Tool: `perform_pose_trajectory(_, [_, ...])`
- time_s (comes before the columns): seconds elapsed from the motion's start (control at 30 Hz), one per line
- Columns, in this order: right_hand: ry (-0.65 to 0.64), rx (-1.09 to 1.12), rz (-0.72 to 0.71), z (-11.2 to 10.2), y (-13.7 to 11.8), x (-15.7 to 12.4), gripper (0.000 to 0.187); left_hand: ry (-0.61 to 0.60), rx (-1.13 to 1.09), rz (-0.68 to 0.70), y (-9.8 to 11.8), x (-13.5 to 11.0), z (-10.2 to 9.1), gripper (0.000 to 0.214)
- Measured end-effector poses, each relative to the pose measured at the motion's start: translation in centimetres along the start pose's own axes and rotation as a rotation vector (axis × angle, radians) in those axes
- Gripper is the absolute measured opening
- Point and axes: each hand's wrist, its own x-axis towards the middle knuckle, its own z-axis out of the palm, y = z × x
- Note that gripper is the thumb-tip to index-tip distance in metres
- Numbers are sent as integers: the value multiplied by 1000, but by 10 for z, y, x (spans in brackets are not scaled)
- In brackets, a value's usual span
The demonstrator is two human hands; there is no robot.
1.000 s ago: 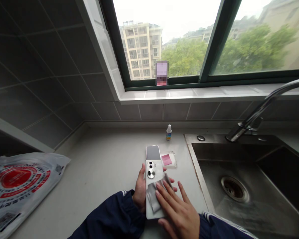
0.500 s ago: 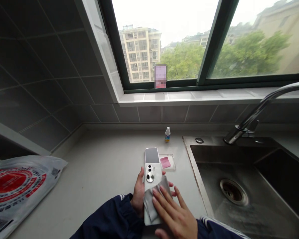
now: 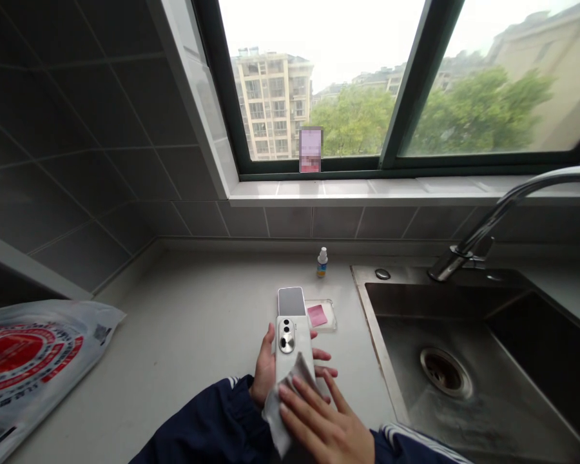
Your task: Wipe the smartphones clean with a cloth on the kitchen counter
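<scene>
My left hand (image 3: 265, 368) grips a white phone (image 3: 290, 345) from below, its back and round camera bump facing up. My right hand (image 3: 323, 422) lies flat on a grey cloth (image 3: 283, 412), pressing it onto the lower part of the phone's back with the fingers stretched out. Just beyond the phone, a second phone (image 3: 291, 301) lies flat on the counter, screen up. Beside it sits a clear phone case (image 3: 327, 317) with a pink slip inside. A small dropper bottle (image 3: 321, 262) stands further back.
A steel sink (image 3: 464, 374) with a curved tap (image 3: 502, 212) fills the right side. A white plastic bag with red print (image 3: 29, 367) lies at the left on the grey counter (image 3: 188, 335). Dark tiled walls and a window ledge (image 3: 367, 189) close off the back.
My right hand has slid the cloth down the phone's back toward me, uncovering more of the white surface. The left hand kept its hold on the phone.
</scene>
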Motion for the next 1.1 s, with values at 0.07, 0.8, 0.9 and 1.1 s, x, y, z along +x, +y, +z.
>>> perform_pose_trajectory(0.07, [-37, 19, 9, -1, 1, 0, 65, -11, 0, 5, -2, 0, 0, 87])
perform_pose_trajectory(0.8, [-104, 20, 254, -5, 27, 6, 62, -172, 102, 63, -18, 2, 2, 59])
perform_pose_trajectory(0.9, [3, -13, 58, 1, 18, 7, 64, -16, 24, -105, -14, -1, -3, 64])
perform_pose_trajectory(1.1, [65, -26, -81, -1, 11, 9, 50, 64, 23, -149, -10, 3, -4, 78])
